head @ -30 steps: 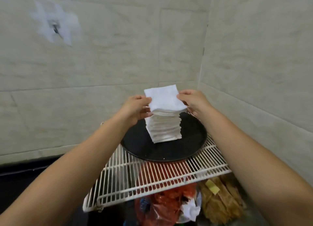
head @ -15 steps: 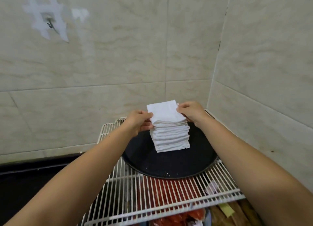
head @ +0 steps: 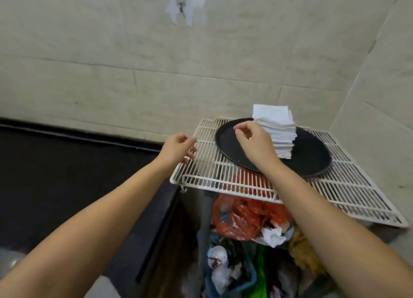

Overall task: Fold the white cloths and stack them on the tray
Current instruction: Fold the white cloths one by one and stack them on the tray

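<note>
A tall stack of folded white cloths [head: 277, 128] stands on a round black tray [head: 312, 157] at the right. The tray lies on a white wire rack [head: 348, 192]. My right hand [head: 252, 141] hovers over the tray's left part, just left of the stack, fingers loosely curled and holding nothing. My left hand [head: 178, 148] hangs at the rack's left edge, fingers also loosely curled and empty. Neither hand touches the cloths.
Tiled walls meet in a corner behind the rack. A dark counter surface [head: 67, 163] stretches to the left. Below the rack sits a bin of rubbish with a red plastic bag [head: 243, 217] and crumpled paper. A hook [head: 181, 7] is fixed high on the wall.
Both hands let go of the top cloth and drew back to the left of the stack. The view swung left, so the tray now sits at the right.
</note>
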Demonstrator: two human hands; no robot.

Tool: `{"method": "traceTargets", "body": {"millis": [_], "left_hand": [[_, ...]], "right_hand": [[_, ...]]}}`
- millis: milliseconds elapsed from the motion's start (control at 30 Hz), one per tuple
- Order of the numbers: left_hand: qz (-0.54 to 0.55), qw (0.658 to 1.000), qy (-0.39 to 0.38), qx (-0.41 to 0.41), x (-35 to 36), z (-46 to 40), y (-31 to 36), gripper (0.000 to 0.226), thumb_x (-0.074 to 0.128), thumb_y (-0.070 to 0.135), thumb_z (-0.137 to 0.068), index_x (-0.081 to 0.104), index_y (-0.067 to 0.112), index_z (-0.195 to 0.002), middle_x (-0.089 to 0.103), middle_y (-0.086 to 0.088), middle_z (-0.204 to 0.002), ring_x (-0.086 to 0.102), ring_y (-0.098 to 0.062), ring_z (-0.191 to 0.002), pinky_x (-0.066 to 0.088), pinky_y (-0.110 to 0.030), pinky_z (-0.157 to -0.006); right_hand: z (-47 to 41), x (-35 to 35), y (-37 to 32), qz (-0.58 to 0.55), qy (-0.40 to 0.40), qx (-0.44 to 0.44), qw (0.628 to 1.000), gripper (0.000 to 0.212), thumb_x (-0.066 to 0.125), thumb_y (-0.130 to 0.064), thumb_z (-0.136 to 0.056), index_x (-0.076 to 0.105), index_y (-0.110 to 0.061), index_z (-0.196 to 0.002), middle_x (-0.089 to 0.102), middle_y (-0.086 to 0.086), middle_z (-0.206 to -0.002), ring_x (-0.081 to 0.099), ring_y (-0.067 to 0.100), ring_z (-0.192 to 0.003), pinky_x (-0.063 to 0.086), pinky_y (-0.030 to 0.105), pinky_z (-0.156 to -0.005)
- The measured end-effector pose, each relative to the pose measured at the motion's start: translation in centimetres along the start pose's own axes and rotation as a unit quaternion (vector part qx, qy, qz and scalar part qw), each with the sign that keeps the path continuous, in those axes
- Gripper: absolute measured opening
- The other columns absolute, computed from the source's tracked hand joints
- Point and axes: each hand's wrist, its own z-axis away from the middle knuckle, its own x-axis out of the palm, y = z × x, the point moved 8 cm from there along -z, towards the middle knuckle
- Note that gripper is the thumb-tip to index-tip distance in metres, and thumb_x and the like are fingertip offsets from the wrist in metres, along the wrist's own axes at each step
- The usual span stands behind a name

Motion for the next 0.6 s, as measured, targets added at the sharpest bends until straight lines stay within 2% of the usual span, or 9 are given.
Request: {"method": "traceTargets", "body": {"millis": [67, 133, 267, 400, 600], "left_hand": [[-0.066, 0.997, 0.027, 0.015, -3.6, 3.6, -2.0, 0.018, 0.052, 0.02, -0.095, 0.058, 0.016, -0.078, 0.061, -0.004, -0.072, 0.058, -0.013, -0.06, 0.047, -0.026, -0.05], [-0.162, 0.984, 0.068, 0.021, -8.6, 7.2, -4.2, 0.014, 0.054, 0.026, -0.094, 0.061, 0.019, -0.084, 0.066, -0.001, -0.078, 0.06, -0.016, -0.072, 0.05, -0.031, -0.063], [-0.3, 0.944, 0.14, -0.008, -20.1, 14.8, -8.8, 0.013, 0.053, 0.029, -0.093, 0.062, 0.02, -0.096, 0.065, 0.003, -0.086, 0.057, -0.013, -0.077, 0.045, -0.029, -0.07], [-0.403, 0.89, 0.201, -0.073, -31.8, 22.8, -14.0, 0.016, 0.052, 0.031, -0.092, 0.061, 0.02, -0.098, 0.063, 0.002, -0.089, 0.057, -0.016, -0.082, 0.05, -0.034, -0.074], [-0.515, 0.792, 0.229, -0.233, -48.0, 36.6, -22.3, 0.031, 0.045, 0.037, -0.095, 0.054, 0.018, -0.117, 0.057, -0.005, -0.119, 0.05, -0.025, -0.114, 0.041, -0.036, -0.092]], "right_hand": [[2.6, 5.9, -3.4, 0.021, -0.059, -0.06, 0.996, 0.019, 0.053, -0.017, -0.093, 0.066, -0.009, -0.105, 0.06, 0.007, -0.099, 0.057, 0.018, -0.09, 0.041, 0.025, -0.082], [5.2, 12.3, -7.0, 0.042, -0.116, -0.128, 0.984, 0.02, 0.053, -0.019, -0.093, 0.065, -0.01, -0.106, 0.061, 0.009, -0.102, 0.058, 0.024, -0.097, 0.044, 0.034, -0.088], [11.5, 24.2, -14.3, 0.122, -0.224, -0.237, 0.937, 0.031, 0.043, -0.035, -0.098, 0.055, -0.021, -0.122, 0.054, 0.001, -0.122, 0.049, 0.021, -0.114, 0.04, 0.039, -0.094], [18.1, 35.4, -21.9, 0.152, -0.291, -0.335, 0.883, 0.036, 0.042, -0.038, -0.097, 0.052, -0.02, -0.127, 0.051, 0.003, -0.126, 0.048, 0.025, -0.116, 0.039, 0.041, -0.094], [28.9, 51.8, -35.7, 0.156, -0.353, -0.442, 0.81, 0.039, 0.042, -0.038, -0.096, 0.05, -0.016, -0.127, 0.05, 0.008, -0.127, 0.046, 0.029, -0.118, 0.035, 0.042, -0.096]]}}
